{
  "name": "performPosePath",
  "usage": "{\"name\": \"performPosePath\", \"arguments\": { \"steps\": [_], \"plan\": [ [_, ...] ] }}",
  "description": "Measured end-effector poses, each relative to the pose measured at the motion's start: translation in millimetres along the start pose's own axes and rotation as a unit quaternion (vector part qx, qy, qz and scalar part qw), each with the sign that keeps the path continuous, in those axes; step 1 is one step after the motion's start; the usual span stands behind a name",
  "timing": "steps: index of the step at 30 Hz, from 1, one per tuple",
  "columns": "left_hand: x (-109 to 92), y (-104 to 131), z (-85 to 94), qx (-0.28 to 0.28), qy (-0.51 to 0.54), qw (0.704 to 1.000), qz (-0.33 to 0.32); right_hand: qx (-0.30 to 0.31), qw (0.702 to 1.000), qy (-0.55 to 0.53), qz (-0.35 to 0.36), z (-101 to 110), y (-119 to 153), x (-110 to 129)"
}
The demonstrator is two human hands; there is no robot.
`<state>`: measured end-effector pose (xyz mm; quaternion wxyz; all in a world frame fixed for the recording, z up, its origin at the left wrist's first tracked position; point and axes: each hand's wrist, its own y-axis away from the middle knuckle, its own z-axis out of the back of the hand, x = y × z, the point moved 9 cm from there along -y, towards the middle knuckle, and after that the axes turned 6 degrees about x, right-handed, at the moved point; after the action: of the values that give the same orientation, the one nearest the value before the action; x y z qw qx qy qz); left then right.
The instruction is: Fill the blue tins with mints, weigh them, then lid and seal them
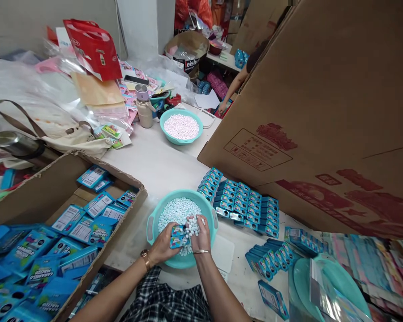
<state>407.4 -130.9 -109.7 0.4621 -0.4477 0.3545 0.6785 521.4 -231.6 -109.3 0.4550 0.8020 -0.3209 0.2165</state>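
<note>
A turquoise basin (153, 213) of small pale candies (177, 208) stands on the white table before me. Over it my left hand (164, 245) is closed on two small blue boxes (177, 242), held side by side with their ends toward my right hand. My right hand (200, 235) is cupped around a heap of the candies (193, 225), close against the ends of the boxes. Beyond the basin's right side stand rows of blue boxes (237, 201).
An open carton (121, 237) of blue boxes is at the left. A tall carton (309, 112) walls off the right. Farther back are another basin (181, 141) of pinkish candies, a beige bottle (145, 112) and a person's arm (235, 85). Turquoise lids (345, 281) lie front right.
</note>
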Motion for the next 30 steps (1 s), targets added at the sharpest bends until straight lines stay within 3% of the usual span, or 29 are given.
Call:
{"name": "performPosePath", "arguments": {
  "steps": [2,4,7,10,12,16,20,22,24,28,30],
  "plan": [
    [-2.8,6.4,3.1,-0.009,0.005,1.0,0.004,-0.009,1.0,0.007,-0.008,9.0,-2.2,3.9],
    [-6.3,13.2,8.6,-0.024,0.01,1.0,0.007,0.005,0.997,0.079,0.007,18.1,-7.3,14.1],
    [-15.7,20.0,21.8,-0.072,0.028,0.997,-0.01,0.055,0.964,0.254,0.056,21.5,-15.4,32.4],
    [-26.4,20.2,33.0,-0.136,0.048,0.989,-0.037,0.062,0.943,0.311,0.099,16.6,-16.0,44.6],
    [-33.4,17.1,34.0,-0.161,0.054,0.984,-0.052,0.075,0.931,0.331,0.134,1.0,-8.6,50.9],
    [-48.8,11.3,26.8,-0.167,0.071,0.981,-0.074,0.191,0.894,0.38,0.136,-49.3,18.5,48.5],
    [-59.8,9.0,18.4,-0.16,0.094,0.98,-0.075,0.192,0.887,0.388,0.16,-63.1,39.7,63.8],
    [-61.6,9.4,16.1,-0.174,0.102,0.977,-0.067,0.224,0.873,0.404,0.155,-66.8,44.7,65.8],
    [-62.2,10.5,13.3,-0.179,0.106,0.976,-0.058,0.238,0.878,0.396,0.128,-60.9,42.5,67.7],
    [-64.2,19.4,15.3,-0.176,0.117,0.976,-0.05,0.093,0.955,0.263,0.104,-5.5,23.9,90.6],
    [-64.3,27.9,23.0,-0.194,0.123,0.972,-0.041,0.06,0.969,0.228,0.08,20.8,16.0,88.3]
  ]
}}
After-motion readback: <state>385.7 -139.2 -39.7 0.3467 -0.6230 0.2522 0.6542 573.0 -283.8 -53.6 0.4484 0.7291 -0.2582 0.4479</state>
